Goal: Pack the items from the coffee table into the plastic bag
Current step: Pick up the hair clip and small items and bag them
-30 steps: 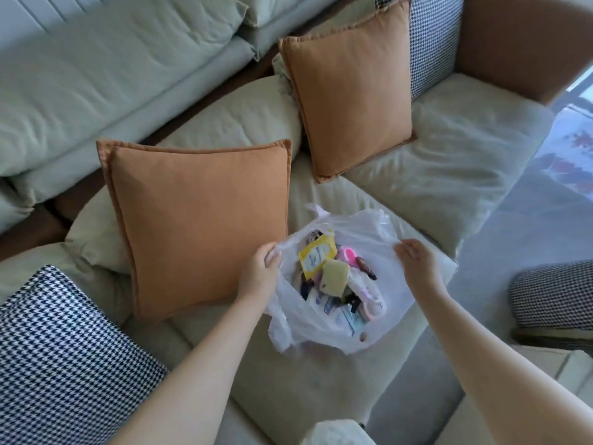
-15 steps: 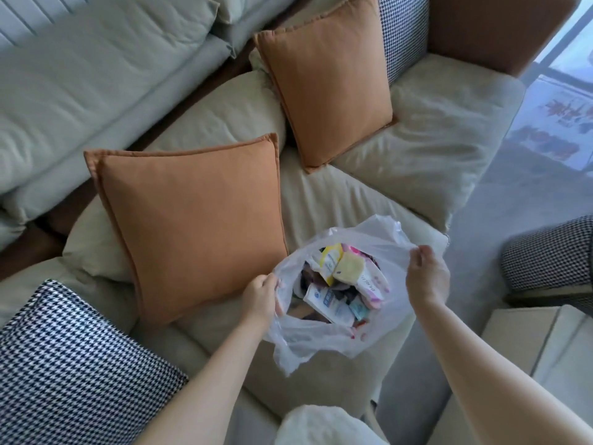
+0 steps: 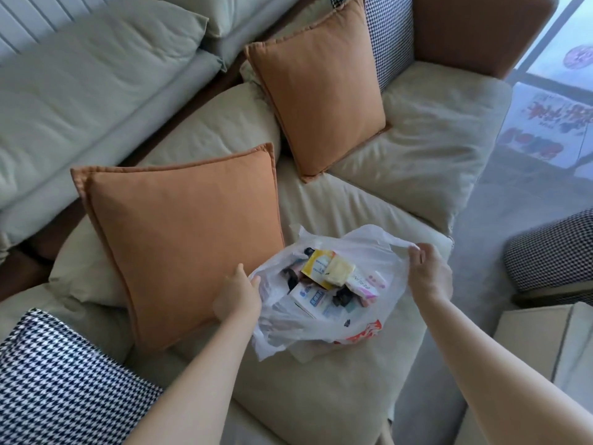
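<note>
Plastic bag [image 3: 324, 329] sits on beige sofa seat [image 3: 321, 396], mouth held open. Left hand [image 3: 239, 298] pinches bag's left rim, fingers curled on plastic. Right hand [image 3: 428, 274] pinches right handle, pulled taut, fingers curled round it. Inside bag: yellow packet [image 3: 316, 268], pale yellow pad [image 3: 340, 270] on top of it, white box with pink print [image 3: 365, 285], blue-and-white packet [image 3: 313, 298], dark small bits between. Orange cushion [image 3: 183, 236] just left of bag, touching left hand. Second orange cushion [image 3: 317, 101] farther back. Houndstooth cushion [image 3: 64, 380] near left forearm.
</note>
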Tool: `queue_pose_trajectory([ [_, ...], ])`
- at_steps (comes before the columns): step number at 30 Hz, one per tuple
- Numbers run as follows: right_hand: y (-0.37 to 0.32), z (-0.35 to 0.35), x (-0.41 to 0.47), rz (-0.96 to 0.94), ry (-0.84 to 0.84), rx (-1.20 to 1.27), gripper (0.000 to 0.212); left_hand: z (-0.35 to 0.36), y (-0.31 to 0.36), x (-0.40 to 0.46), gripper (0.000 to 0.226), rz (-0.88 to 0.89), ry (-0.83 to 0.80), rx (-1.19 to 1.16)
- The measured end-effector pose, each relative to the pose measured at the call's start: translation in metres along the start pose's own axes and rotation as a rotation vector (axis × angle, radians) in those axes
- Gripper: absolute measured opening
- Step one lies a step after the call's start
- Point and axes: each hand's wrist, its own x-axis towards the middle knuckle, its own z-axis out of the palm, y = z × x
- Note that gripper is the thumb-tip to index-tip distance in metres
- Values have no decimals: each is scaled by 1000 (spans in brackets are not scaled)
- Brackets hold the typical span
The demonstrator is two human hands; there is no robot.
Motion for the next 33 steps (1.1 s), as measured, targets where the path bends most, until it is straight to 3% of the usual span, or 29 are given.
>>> queue_pose_trajectory([
  [7, -13, -3, -16, -122, -88, 31, 54, -14, 16, -7, 58, 234, 32, 103],
  [12, -10, -20, -44, -158, -149, -9, 67, -19, 35, -45, 47, 532, 95, 188],
  [16, 12, -44, -72, -164, -154, -72, 49, -13, 57, -88, 32, 657, -80, 195],
  [19, 40, -64, -93, -175, -144, -155, 37, -1, 68, -121, 34, 706, -187, 264],
  [27, 146, -134, -158, -104, -108, -337, 36, 45, 91, -225, 38, 894, -321, 462],
  [33, 220, -189, -231, -6, -7, -326, 31, 78, 95, -325, 38, 1024, -352, 575],
])
